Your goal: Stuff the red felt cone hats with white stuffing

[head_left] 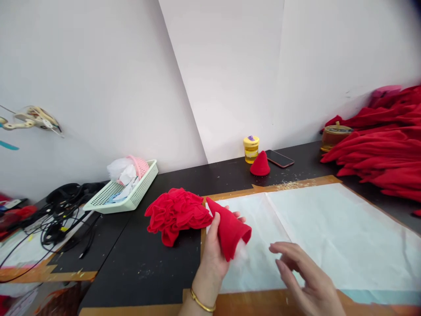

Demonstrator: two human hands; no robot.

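Observation:
A red felt cone (230, 228) lies in my left hand (215, 250), its point toward the upper left and its wide mouth facing lower right. My fingers wrap round it, with the thumb on the near side. White fluffy stuffing (241, 251) pokes out of the mouth. To the right of the cone, apart from it, my right hand (302, 272) hovers above the white sheet (315, 219), thumb and fingers apart with nothing between them. A heap of red fabric pieces (177, 213) sits just left of the held cone.
Another red cone (260, 164) stands at the back beside a yellow-lidded tub (251, 149) and a phone (279, 158). A large red fabric pile (391, 145) covers the right, next to an amber jar (335, 136). On the left are a pale green basket (131, 197) and tangled black cables (62, 219).

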